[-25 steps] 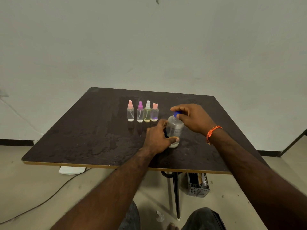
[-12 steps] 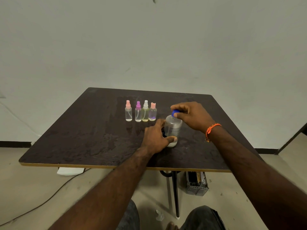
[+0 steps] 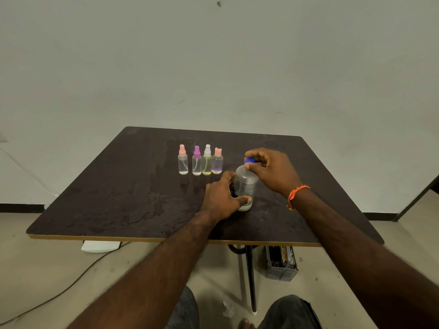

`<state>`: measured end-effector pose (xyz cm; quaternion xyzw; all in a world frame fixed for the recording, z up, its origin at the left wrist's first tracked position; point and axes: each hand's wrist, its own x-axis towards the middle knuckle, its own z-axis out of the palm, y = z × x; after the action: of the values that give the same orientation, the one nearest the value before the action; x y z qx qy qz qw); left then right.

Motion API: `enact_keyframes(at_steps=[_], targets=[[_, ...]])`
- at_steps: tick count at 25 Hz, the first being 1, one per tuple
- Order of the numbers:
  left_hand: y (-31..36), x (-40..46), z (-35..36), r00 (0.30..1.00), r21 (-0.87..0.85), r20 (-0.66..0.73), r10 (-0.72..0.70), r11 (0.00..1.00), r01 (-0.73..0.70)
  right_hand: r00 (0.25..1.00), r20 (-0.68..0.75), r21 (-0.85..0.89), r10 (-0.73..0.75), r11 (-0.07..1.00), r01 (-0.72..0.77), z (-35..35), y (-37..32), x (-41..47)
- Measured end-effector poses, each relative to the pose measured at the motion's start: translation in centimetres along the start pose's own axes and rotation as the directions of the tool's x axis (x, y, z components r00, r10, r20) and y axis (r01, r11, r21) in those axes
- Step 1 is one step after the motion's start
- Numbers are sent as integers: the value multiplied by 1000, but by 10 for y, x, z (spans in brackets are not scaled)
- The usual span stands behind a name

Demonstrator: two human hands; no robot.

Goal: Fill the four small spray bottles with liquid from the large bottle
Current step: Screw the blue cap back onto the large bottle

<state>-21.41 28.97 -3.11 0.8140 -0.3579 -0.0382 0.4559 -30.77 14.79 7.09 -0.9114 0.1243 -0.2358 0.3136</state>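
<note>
Now, left hand (image 3: 222, 200): wraps large bottle (image 3: 245, 186) at centre frame, steadying it upright on the table (image 3: 118, 198)
Right hand (image 3: 273, 170): pinches blue cap (image 3: 249, 160), likely to twist it
Spray bottles (image 3: 200, 160): capped row, upper left of large bottle

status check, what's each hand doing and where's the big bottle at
Left hand grips large bottle, upright on table. Right hand pinches blue cap, cap on. Four small spray bottles capped, in a row, nothing blocking.

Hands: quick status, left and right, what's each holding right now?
Left hand: grips the large bottle low on its body.
Right hand: pinches the blue cap.
</note>
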Motion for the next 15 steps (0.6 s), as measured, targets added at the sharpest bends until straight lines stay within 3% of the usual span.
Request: enact_keyframes(at_steps=[3, 5, 9, 12, 15], targets=[[1, 0, 0, 1000, -1, -7, 4, 1000, -4, 989, -133, -140, 66, 986, -84, 6, -3, 5], [2, -1, 0, 1000, -7, 0, -4, 1000, 4, 993, -92, -194, 74, 977, -91, 10, -7, 6], [-2, -1, 1, 1000, -39, 8, -15, 999, 15, 998, 56, 28, 2, 1000, -4, 14, -3, 1], [-3, 1, 2, 1000, -20, 13, -10, 1000, 10, 996, -86, -90, -15, 996, 7, 18, 3, -1], [-2, 1, 1, 1000, -10, 14, 2, 1000, -1, 988, -148, -67, 47, 996, -58, 25, 5, -3]])
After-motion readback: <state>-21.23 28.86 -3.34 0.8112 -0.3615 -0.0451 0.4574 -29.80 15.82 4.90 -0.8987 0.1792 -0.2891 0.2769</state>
